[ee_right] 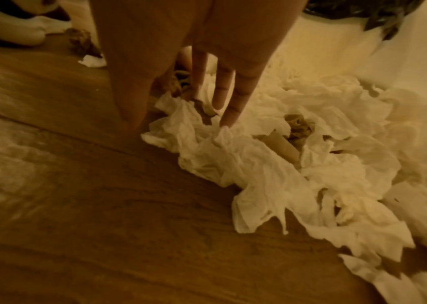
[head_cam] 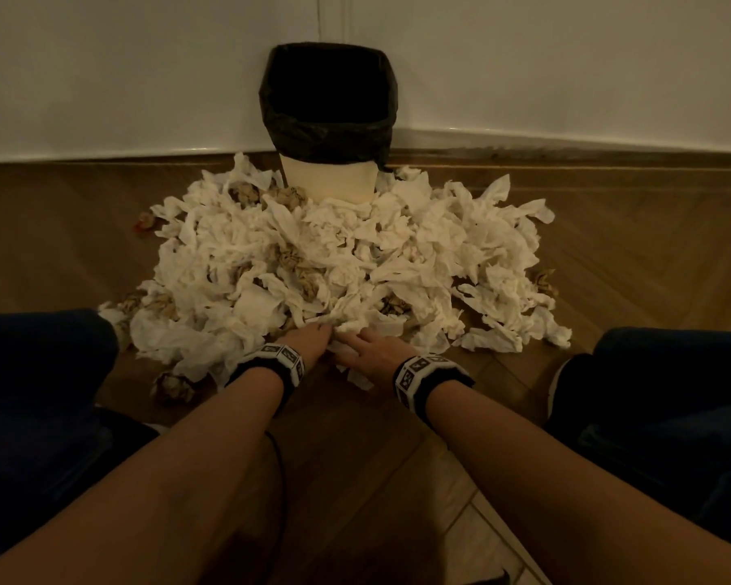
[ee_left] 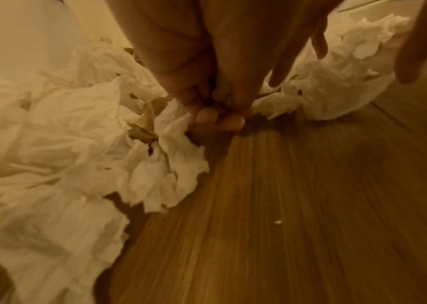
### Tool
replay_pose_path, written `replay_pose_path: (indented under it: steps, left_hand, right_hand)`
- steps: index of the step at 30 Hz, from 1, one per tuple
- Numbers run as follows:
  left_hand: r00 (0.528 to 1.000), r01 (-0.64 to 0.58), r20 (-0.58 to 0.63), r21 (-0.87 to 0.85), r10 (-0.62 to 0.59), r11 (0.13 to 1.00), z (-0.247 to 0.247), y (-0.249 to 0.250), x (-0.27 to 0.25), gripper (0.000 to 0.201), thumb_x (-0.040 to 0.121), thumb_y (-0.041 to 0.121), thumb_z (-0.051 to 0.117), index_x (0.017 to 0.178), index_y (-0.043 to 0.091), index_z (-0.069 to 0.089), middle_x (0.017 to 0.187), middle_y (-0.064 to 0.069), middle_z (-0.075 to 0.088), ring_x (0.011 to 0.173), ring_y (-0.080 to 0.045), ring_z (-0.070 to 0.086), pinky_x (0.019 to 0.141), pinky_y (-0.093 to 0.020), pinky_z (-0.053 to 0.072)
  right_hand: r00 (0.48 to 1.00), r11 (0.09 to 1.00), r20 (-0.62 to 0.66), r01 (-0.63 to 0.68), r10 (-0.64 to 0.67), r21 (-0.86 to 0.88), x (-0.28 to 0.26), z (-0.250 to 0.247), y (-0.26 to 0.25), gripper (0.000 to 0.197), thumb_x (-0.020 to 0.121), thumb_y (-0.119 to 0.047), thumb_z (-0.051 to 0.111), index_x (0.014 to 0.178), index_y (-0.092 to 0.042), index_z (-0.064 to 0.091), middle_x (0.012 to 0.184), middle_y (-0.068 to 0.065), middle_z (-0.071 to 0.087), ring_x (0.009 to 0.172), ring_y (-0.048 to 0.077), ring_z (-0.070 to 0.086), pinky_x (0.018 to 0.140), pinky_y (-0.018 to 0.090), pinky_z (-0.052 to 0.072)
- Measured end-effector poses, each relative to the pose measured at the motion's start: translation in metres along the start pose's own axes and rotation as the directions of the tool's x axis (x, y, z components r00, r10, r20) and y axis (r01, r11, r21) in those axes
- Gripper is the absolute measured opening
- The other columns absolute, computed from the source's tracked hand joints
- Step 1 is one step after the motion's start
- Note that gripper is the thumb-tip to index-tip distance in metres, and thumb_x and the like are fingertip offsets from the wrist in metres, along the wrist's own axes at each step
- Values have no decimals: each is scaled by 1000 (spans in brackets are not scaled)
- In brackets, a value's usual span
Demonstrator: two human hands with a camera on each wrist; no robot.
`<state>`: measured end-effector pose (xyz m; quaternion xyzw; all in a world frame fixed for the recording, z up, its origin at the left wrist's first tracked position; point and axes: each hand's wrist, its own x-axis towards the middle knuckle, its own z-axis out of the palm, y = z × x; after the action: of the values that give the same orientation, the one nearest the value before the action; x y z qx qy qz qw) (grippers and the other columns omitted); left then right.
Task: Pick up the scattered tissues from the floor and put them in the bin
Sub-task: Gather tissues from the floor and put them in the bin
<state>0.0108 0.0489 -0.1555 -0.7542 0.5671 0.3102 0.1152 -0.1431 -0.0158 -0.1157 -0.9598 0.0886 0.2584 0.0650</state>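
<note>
Pinching tissue, left hand [head_cam: 309,340] gathers the pile's [head_cam: 347,255] near edge; right hand [head_cam: 372,346] presses flat-fingered, bin [head_cam: 329,120] waiting beyond.

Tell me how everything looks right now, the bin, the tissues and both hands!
bin: upright, black liner open
tissues: crumpled, heaped on the floor
left hand: fingers curled, pinching a tissue
right hand: fingers straight, touching the tissues

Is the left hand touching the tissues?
Touching. In the left wrist view the left hand pinches a white tissue between curled fingertips at the pile's near edge, just above the wooden floor.
</note>
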Motion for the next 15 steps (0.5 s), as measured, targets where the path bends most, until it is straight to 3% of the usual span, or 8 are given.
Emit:
replay_pose_path:
  steps: [4,6,8,11,15]
  left_hand:
    - [996,-10,-93,-91,2,996,-2,1,2,27,95,14,40,122,14,39,128,-14,44,100,-30,52,75,-34,42]
    - [994,-1,-112,-100,-10,995,-3,2,2,28,95,14,39,123,13,38,126,-15,48,103,-33,55,76,-37,43]
    - [993,-2,-116,-134,-14,991,-6,4,3,26,97,19,37,122,12,37,123,-17,51,102,-34,56,76,-37,44]
    - [994,-1,-108,-185,-19,983,-8,6,2,27,98,27,39,118,10,39,117,-18,54,98,-35,57,71,-36,42]
    - [979,-89,-189,-39,80,995,-10,2,-5,23,95,43,41,92,20,39,92,-8,60,69,-21,51,56,-29,35]
  right_hand:
    - [997,998,65,42,-39,-53,6,8,-3,55,94,-23,47,144,-30,26,155,4,6,134,32,23,89,44,47]
    - [996,993,78,-58,50,107,10,11,-7,48,97,-26,40,144,-28,29,154,5,14,135,33,24,97,46,41]
    - [984,931,82,-175,157,321,13,16,-11,48,99,-31,35,145,-22,29,152,9,23,137,33,27,107,49,33]
    - [963,851,144,-270,229,451,15,18,-12,49,98,-35,34,146,-24,26,149,13,27,135,35,31,109,48,30]
    - [932,806,262,-351,252,476,15,15,-9,46,100,-36,28,145,-28,23,148,10,25,132,34,34,107,44,30]
